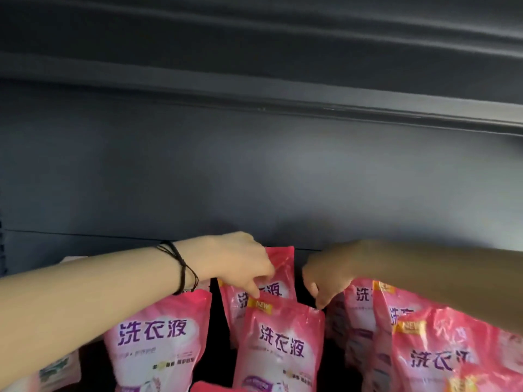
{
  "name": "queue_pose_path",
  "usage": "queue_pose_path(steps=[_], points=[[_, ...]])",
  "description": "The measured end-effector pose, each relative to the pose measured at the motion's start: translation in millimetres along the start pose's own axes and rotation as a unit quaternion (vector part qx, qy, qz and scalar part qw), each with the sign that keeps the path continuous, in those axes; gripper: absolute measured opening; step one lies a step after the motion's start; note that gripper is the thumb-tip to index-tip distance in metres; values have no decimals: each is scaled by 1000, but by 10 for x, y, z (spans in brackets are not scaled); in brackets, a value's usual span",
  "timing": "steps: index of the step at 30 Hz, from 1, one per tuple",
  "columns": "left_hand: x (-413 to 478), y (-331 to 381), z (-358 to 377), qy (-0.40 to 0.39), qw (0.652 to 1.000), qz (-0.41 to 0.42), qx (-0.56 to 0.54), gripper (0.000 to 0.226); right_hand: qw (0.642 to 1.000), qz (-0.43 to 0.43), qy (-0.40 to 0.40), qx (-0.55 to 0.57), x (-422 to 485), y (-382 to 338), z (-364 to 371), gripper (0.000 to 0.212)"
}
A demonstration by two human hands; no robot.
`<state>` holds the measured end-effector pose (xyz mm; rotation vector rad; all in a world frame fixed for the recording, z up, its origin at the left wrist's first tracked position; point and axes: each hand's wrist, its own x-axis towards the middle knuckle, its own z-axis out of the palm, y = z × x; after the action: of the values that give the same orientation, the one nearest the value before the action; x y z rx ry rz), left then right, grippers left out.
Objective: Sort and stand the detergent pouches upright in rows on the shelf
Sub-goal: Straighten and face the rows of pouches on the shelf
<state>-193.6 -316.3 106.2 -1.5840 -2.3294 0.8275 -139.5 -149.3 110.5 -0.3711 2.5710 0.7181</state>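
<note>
Several pink detergent pouches with purple lettering stand in rows on a dark shelf. My left hand (235, 264), a black cord round its wrist, curls down onto the top left corner of the front middle pouch (280, 346). It partly covers a second pouch (283, 264) standing behind that one. My right hand (325, 278), in shadow, pinches the same front pouch at its top right corner. Another pink pouch (158, 335) stands under my left forearm. Several more (441, 357) lean together under my right forearm.
The shelf's dark grey back panel (254, 179) rises behind the pouches, and the edge of the shelf above (339, 108) runs overhead. A pouch with green print (56, 369) lies at the lower left. Dark gaps separate the pouch rows.
</note>
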Motion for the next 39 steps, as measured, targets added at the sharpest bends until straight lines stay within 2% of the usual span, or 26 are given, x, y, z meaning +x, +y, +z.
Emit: queue_pose_path(steps=[2,6,10,11,13,16,18,21,25,30,32,35,37,39], points=[[21,16,14,-15,998,-17,-53,40,999,-16,9,46,99,-7,90,32],[4,12,49,-30,987,-41,-151,44,992,-27,63,106,148,15,205,19],[-58,18,91,-37,960,-53,-272,49,980,-54,120,151,-110,-13,73,11],[-71,29,92,-36,952,-49,-299,45,977,-57,143,145,-196,-34,29,10],[-122,49,86,-3,932,-38,-361,17,970,-56,191,141,-367,-76,-63,8],[-280,54,-25,42,916,-53,-395,43,952,-63,238,182,-581,-130,-182,7],[-375,63,-101,57,924,-55,-374,44,945,-72,251,195,-673,-144,-226,15],[-476,142,-177,54,927,-49,-369,37,948,-92,233,198,-752,-172,-247,13],[-526,247,-240,12,913,-25,-406,29,954,-107,149,238,-756,-178,-227,6],[-560,101,-414,15,904,-43,-424,29,954,-96,89,268,-774,-53,-322,21],[-564,-46,-450,31,918,-74,-387,31,952,-88,118,267,-754,11,-399,22],[-530,-277,-377,48,985,-112,-125,35,966,-64,204,148,-611,99,-492,17],[-482,-396,-262,30,993,-111,-19,34,970,-36,242,8,-476,123,-537,13],[-440,-474,-158,1,994,-109,18,33,960,-30,263,-95,-334,136,-564,16]])
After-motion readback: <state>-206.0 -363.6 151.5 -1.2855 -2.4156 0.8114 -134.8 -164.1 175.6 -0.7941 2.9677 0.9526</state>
